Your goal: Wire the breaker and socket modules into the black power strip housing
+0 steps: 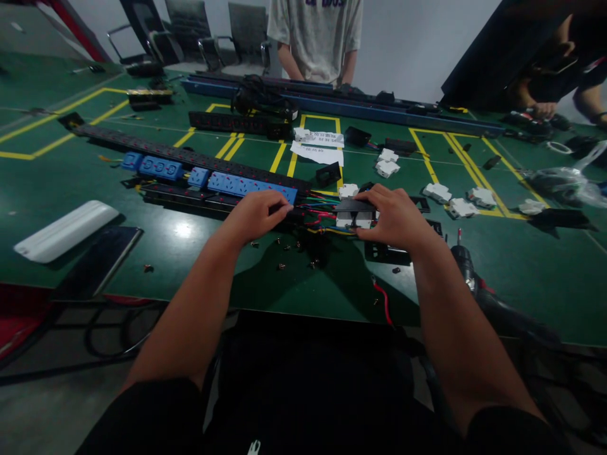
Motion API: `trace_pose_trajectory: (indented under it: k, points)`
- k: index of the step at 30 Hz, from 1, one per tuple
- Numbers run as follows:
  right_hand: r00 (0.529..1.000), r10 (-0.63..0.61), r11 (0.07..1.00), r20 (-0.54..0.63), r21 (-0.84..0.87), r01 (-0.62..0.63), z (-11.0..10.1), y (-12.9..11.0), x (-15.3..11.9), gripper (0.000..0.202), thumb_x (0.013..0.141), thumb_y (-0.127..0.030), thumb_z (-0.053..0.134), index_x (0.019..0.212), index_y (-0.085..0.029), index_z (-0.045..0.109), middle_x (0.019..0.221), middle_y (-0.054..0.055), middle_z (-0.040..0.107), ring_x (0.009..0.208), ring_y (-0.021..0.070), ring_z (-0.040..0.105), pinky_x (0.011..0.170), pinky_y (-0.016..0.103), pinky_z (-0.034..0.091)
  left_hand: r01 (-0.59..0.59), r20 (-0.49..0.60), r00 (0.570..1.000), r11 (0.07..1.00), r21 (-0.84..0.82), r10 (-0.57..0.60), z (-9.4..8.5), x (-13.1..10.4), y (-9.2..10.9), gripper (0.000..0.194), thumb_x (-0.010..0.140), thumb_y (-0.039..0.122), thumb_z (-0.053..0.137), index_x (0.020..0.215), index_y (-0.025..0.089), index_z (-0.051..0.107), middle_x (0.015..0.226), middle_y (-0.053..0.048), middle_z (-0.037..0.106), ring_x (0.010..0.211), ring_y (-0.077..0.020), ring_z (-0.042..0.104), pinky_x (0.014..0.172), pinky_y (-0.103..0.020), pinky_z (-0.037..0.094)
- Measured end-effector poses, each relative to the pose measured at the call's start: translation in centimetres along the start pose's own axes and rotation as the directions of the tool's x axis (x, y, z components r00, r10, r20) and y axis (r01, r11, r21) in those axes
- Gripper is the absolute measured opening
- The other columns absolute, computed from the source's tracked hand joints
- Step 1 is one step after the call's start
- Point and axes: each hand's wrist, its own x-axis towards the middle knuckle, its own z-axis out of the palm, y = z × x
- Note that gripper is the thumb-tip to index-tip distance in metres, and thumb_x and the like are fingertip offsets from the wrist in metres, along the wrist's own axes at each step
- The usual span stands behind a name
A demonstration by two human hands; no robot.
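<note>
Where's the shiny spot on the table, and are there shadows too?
Head view: white glare on the green table, left of the left hand; dark shadows fall nearer the camera, between the forearms; the black clothing looks almost detail-free.

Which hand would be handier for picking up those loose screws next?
Probably the left hand: it is nearer most of the screws. Its fingertips are pinched, though whether they hold anything I can't tell. The right hand is farther off and has its fingers around the white block.
</note>
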Motion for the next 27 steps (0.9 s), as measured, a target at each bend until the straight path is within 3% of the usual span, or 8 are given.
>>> trace_pose_trajectory:
  k: [6,10,14,17,20,23,27]
  points:
    - [0.998,0.041,0.998,-0.054,0.046,-0.038,-1.3,0.5,0.1,0.062,0.082,-0.045,0.085,0.137,-0.025,0.067,0.129,0.011,0.069,0.112,0.0341,0.066,0.101,0.053,0.046,0.153,0.051,0.988,0.982,-0.108,-0.148,-1.8,-0.6,-0.1,0.035,0.103,0.05,0.062,0.085,0.024,0.075,0.076,-0.002,0.079,0.073,-0.0188,0.071,0.074,-0.033,0.054]
    - [0.992,0.072,0.997,-0.101,0.028,-0.07,-1.8,1.2,0.4,0.062,0.08,-0.045,0.086,0.136,-0.024,0.068,0.128,0.012,0.069,0.108,0.0341,0.066,0.1,0.054,0.047,0.184,-0.058,0.979,0.969,-0.165,-0.195,-3.3,-1.1,-0.7,0.038,0.104,0.049,0.061,0.083,0.021,0.075,0.076,-0.005,0.08,0.075,-0.0191,0.075,0.076,-0.033,0.058]
    - [0.987,0.075,0.997,-0.143,0.028,-0.072,-1.2,1.8,0.5,0.062,0.079,-0.045,0.087,0.135,-0.026,0.067,0.128,0.012,0.069,0.11,0.0354,0.066,0.098,0.056,0.048,0.242,-0.202,0.937,0.948,-0.206,-0.284,-4.7,-1.7,-1.9,0.042,0.108,0.049,0.055,0.081,0.021,0.071,0.064,-0.004,0.072,0.075,-0.0202,0.078,0.073,-0.031,0.058]
    - [0.984,0.088,0.996,-0.157,0.033,-0.084,-0.7,1.7,0.4,0.062,0.079,-0.046,0.087,0.135,-0.027,0.066,0.126,0.013,0.069,0.112,0.037,0.066,0.097,0.057,0.049,0.275,-0.226,0.921,0.942,-0.194,-0.316,-5.2,-2.1,-2.4,0.045,0.109,0.05,0.053,0.077,0.022,0.068,0.06,-0.003,0.068,0.074,-0.0201,0.078,0.069,-0.03,0.057]
    - [0.986,0.093,0.995,-0.14,0.046,-0.088,-0.5,1.3,0.0,0.062,0.081,-0.044,0.087,0.136,-0.027,0.066,0.126,0.013,0.068,0.111,0.0362,0.066,0.097,0.057,0.05,0.273,-0.233,0.925,0.952,-0.137,-0.299,-4.7,-1.9,-2.4,0.04,0.107,0.051,0.057,0.082,0.022,0.071,0.071,-0.004,0.074,0.076,-0.0199,0.075,0.073,-0.032,0.058]
    - [0.986,0.093,0.995,-0.138,0.055,-0.086,-0.5,0.7,-0.4,0.061,0.08,-0.041,0.087,0.135,-0.026,0.066,0.127,0.012,0.068,0.111,0.0348,0.067,0.098,0.055,0.049,0.171,-0.2,0.964,0.985,-0.032,-0.174,-3.2,-1.2,-2.3,0.029,0.098,0.05,0.072,0.1,0.022,0.075,0.102,-0.007,0.081,0.099,-0.0243,0.075,0.092,-0.038,0.059]
    - [0.984,0.089,0.994,-0.154,0.071,-0.078,-0.4,0.4,-0.6,0.06,0.08,-0.04,0.086,0.134,-0.026,0.065,0.129,0.01,0.067,0.116,0.0347,0.066,0.102,0.053,0.047,0.004,0.023,1.0,0.993,0.115,-0.006,-0.6,-0.4,-2.3,0.064,0.084,0.05,0.09,0.139,0.025,0.068,0.139,-0.012,0.072,0.133,-0.036,0.064,0.118,-0.053,0.047]
